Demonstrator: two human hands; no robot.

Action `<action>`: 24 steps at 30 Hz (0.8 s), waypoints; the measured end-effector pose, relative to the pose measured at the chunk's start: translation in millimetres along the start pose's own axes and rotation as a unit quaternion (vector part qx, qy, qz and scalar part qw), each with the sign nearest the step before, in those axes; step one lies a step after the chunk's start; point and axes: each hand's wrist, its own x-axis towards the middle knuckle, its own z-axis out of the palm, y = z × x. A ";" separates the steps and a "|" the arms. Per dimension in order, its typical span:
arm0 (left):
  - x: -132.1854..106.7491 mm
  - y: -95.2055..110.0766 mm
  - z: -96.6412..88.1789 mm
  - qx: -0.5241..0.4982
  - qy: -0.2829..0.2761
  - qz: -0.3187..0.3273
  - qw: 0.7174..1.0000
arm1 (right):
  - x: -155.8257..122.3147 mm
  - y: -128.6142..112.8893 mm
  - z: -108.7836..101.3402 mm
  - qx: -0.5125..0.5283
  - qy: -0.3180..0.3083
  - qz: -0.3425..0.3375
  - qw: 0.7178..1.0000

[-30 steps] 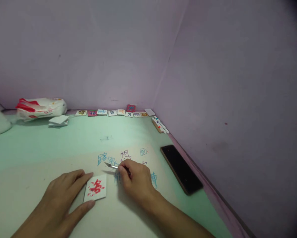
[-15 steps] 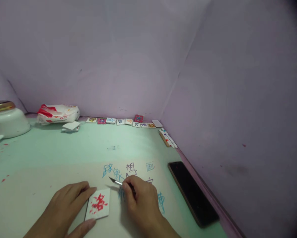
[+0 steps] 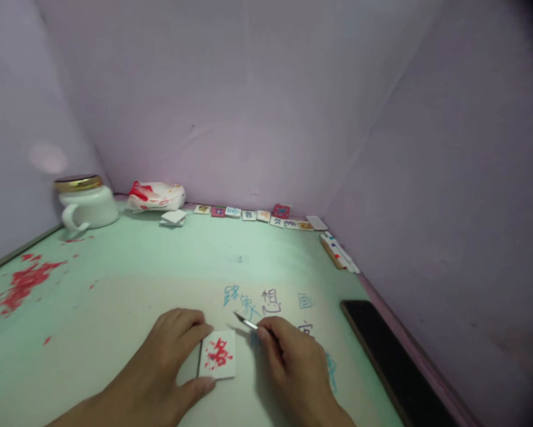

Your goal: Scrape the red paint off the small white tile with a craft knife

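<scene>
A small square white tile (image 3: 229, 365) with a ragged red character lies on the pale sheet in front of me. My left hand (image 3: 171, 356) braces it, with the index finger at its upper left corner and the thumb at its lower edge. In my right hand (image 3: 293, 359) is a slim pen-like tool (image 3: 248, 322) with a dark pointed tip and a silver collar; whether this is a knife or a brush I cannot tell. Its tip points up and left, clear of the tile, near blue and purple handwritten characters (image 3: 272, 299).
Several character tiles (image 3: 248, 216) line the back wall, with blank white tiles (image 3: 174, 217) left of them. A tissue pack (image 3: 157, 197) and a lidded white mug (image 3: 95, 204) stand at back left. Markers (image 3: 340, 252) and a black phone (image 3: 395, 362) lie right. Red smears (image 3: 28, 284) mark the table.
My view has swung left, bringing the whole mug and the red smears into sight. Both hands, the tile and the held tool keep nearly the same places relative to each other.
</scene>
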 end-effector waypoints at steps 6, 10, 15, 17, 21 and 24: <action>9.1 13.2 -14.0 -0.058 -0.076 -0.032 0.995 | -9.2 6.5 -7.0 -0.034 -0.007 -0.057 0.998; 8.4 14.6 -13.6 -0.069 -0.073 -0.018 0.995 | -15.5 5.2 -12.3 -0.015 -0.007 -0.089 0.996; 11.0 13.6 -12.8 -0.080 -0.075 -0.001 0.994 | -17.1 -6.4 -16.7 -0.047 -0.010 -0.077 0.996; 13.1 14.2 -13.6 -0.082 -0.081 0.002 0.993 | -17.5 -9.5 -16.9 -0.068 -0.011 -0.083 0.994; 14.2 15.2 -13.4 -0.073 -0.091 0.004 0.993 | -20.2 -13.3 -16.5 -0.081 -0.022 -0.091 0.992; 12.8 14.8 -11.4 -0.072 -0.078 0.006 0.994 | -21.9 -15.6 -16.1 -0.080 -0.035 -0.098 0.991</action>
